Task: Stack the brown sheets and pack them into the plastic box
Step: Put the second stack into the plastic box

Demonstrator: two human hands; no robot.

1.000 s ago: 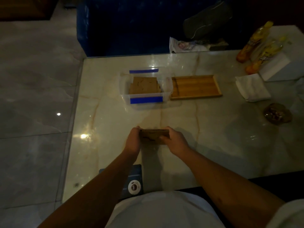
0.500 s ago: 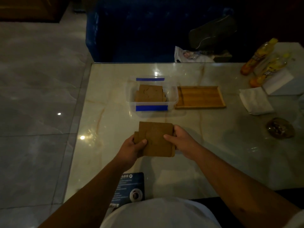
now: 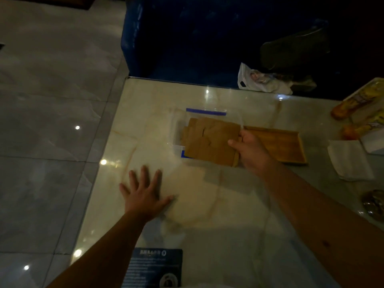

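Note:
A stack of brown sheets hangs over the clear plastic box, which has blue tape strips on its near and far rims. My right hand grips the stack by its right edge, thumb on top. The stack hides most of the box's inside and its near blue strip. My left hand lies flat on the marble table, fingers spread, holding nothing, to the near left of the box.
A wooden tray sits right of the box. White folded napkin, yellow packets and a dark round object at the right. A blue card lies at the near edge. The table's left edge drops to the floor.
My left hand let go of the stack and dropped flat onto the table. My right hand carried the stack forward from in front of me to over the box.

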